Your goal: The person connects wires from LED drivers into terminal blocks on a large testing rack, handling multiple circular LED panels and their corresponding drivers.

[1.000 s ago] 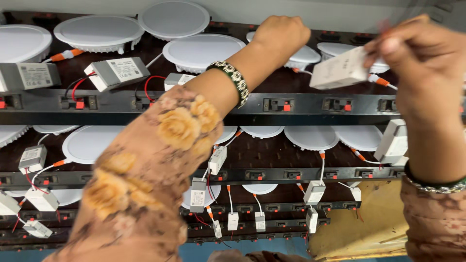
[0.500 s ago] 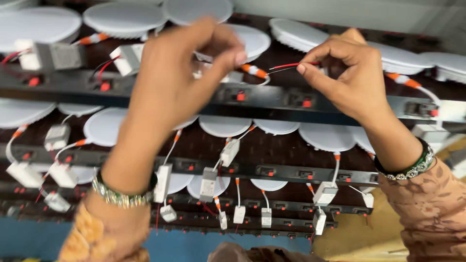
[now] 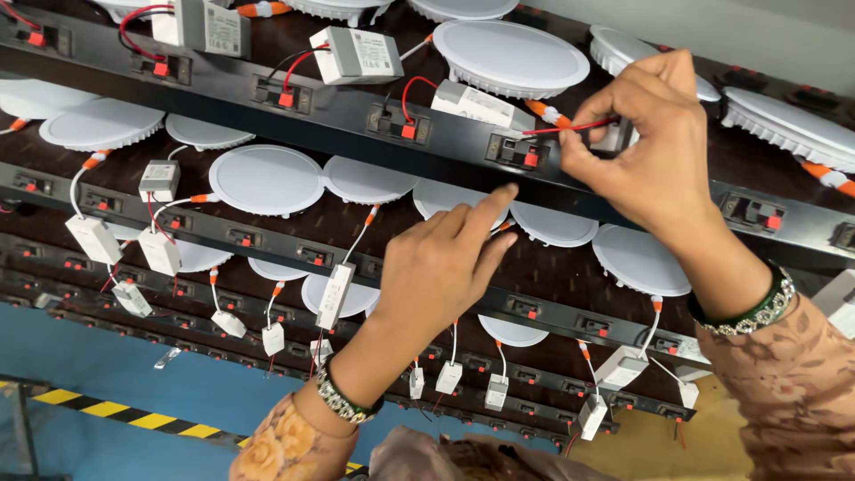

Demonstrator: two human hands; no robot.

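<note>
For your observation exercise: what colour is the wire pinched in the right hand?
Red wire, right hand; head view.

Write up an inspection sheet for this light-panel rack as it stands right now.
Surface: tilted rack of black rails with red-tabbed sockets.
Job's things: thin red wire pinched at the right hand, its end at a rail socket; white driver box beside it.
Clutter: round white light panels and small white driver boxes in every row.
Hands: right hand pinches the wire; left hand open, index fingertip at the rail below the socket.
Cables: red and white leads with orange connectors.
Surroundings: blue floor, yellow-black tape.
</note>
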